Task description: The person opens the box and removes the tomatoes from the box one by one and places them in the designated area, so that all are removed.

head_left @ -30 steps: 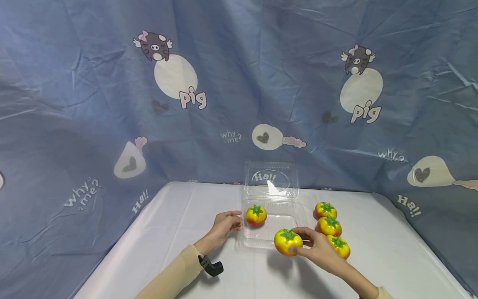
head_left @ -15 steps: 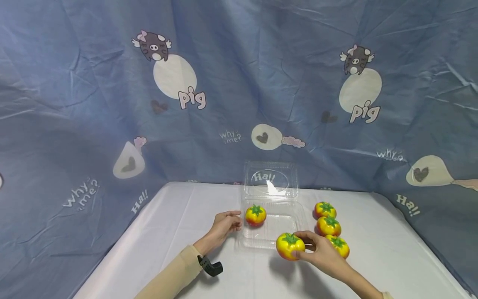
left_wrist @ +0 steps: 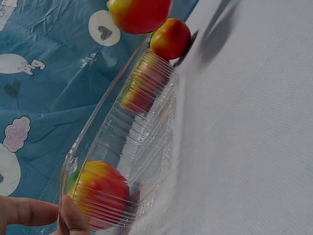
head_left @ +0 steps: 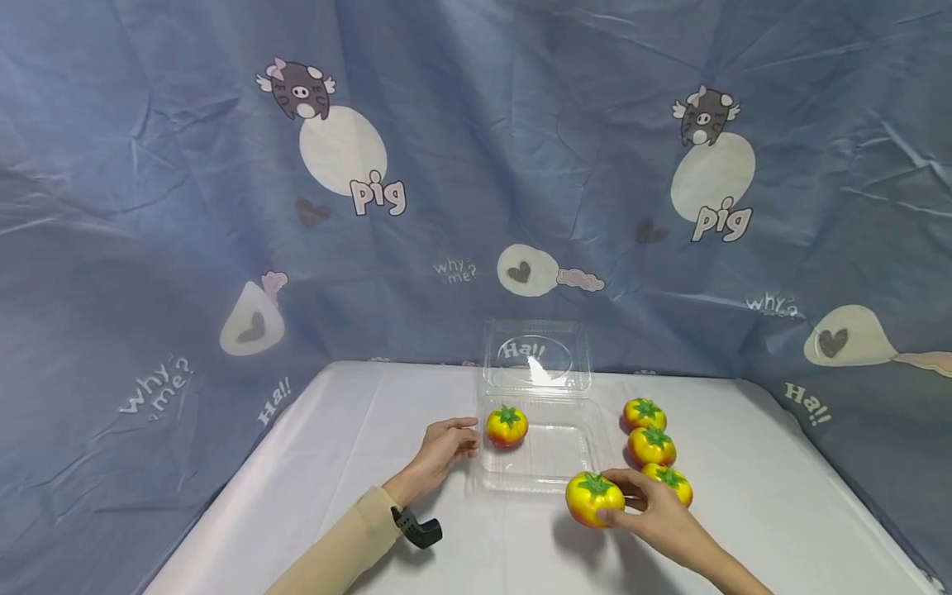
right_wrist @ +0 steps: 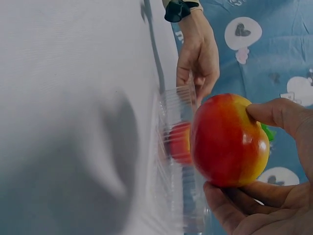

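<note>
My right hand (head_left: pixel 662 512) holds a yellow-and-red tomato (head_left: pixel 593 501) with a green star-shaped top, above the table in front of the clear plastic clamshell box (head_left: pixel 558 450). The right wrist view shows the thumb on one side of this tomato (right_wrist: pixel 227 142) and fingers on the other. My left hand (head_left: pixel 442 453) is at the box's left side, and in the left wrist view its thumb and finger pinch the box's rim (left_wrist: pixel 62 196). Inside the box, at the left, sits another tomato (head_left: pixel 506 427). The lid (head_left: pixel 535 376) stands raised at the back.
To the right of the box, three more tomatoes stand in a row: a far one (head_left: pixel 644 414), a middle one (head_left: pixel 651 447) and a near one (head_left: pixel 673 483), partly behind my right hand. A white cloth (head_left: pixel 416 397) covers the table. A blue printed curtain (head_left: pixel 446 207) hangs behind.
My right hand has moved right and nearer to me with the tomato in its grip. The left hand remains at the box's side. The view has shifted slightly.
</note>
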The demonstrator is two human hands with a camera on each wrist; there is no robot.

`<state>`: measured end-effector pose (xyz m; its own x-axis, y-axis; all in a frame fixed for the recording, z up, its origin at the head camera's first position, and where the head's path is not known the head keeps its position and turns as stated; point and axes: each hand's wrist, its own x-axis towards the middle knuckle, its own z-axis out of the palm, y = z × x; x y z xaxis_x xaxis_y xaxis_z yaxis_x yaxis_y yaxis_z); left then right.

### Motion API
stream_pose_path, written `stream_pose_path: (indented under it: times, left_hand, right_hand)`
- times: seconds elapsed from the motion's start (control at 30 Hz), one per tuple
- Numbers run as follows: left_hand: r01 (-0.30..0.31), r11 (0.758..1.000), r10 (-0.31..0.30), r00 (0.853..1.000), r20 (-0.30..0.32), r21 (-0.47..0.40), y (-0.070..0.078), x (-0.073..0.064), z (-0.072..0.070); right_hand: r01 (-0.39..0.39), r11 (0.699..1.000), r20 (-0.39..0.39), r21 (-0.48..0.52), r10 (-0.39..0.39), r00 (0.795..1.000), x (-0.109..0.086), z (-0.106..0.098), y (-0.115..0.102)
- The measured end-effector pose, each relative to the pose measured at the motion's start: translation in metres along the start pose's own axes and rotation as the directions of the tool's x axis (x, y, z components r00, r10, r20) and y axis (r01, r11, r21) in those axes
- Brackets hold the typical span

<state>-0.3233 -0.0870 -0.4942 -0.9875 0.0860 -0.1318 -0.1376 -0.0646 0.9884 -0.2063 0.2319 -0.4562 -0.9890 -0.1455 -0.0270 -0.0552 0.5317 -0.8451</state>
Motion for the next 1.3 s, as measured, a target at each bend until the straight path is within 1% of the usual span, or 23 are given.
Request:
stream_pose_path:
  times: [0.3, 0.53, 0.77, 0.87, 0.93, 1.1, 1.17, 1.3]
  left_hand:
    - [0.008, 1.000, -0.008, 1.000, -0.004, -0.004, 0.000, 0.002, 0.001]
    - [0.010, 1.000, -0.010, 1.000, -0.002, -0.005, -0.001, 0.003, 0.001]
    - [0.002, 1.000, -0.002, 1.000, 0.002, -0.005, -0.002, 0.003, 0.000]
    - [0.001, 1.000, -0.001, 1.000, 0.003, -0.003, -0.002, 0.003, 0.000]
    - [0.003, 1.000, -0.003, 1.000, 0.014, -0.002, 0.005, -0.003, 0.001]
    - [0.013, 1.000, -0.013, 1.000, 0.021, -0.005, 0.008, -0.006, 0.001]
    - [0.011, 1.000, -0.011, 1.000, 0.010, -0.007, 0.002, 0.000, 0.000]
    - [0.002, 1.000, -0.002, 1.000, 0.000, -0.009, -0.001, 0.002, 0.000]
  right_hand:
    - [-0.065, 0.998, -0.033, -0.006, 0.065, 0.997, -0.006, -0.005, 0.011]
    - [-0.135, 0.989, -0.083, -0.055, 0.130, 0.988, -0.013, -0.013, 0.017]
    - [-0.200, 0.975, -0.110, -0.096, 0.189, 0.976, -0.021, -0.024, 0.025]
    - [-0.224, 0.969, -0.109, -0.105, 0.212, 0.971, -0.023, -0.029, 0.029]
    - [-0.236, 0.966, -0.108, -0.108, 0.225, 0.968, -0.025, -0.032, 0.033]
    - [-0.289, 0.950, -0.112, -0.117, 0.276, 0.955, -0.027, -0.038, 0.040]
    - [-0.311, 0.942, -0.111, -0.128, 0.298, 0.948, -0.027, -0.041, 0.043]
    - [-0.329, 0.933, -0.106, -0.143, 0.316, 0.943, -0.027, -0.046, 0.050]
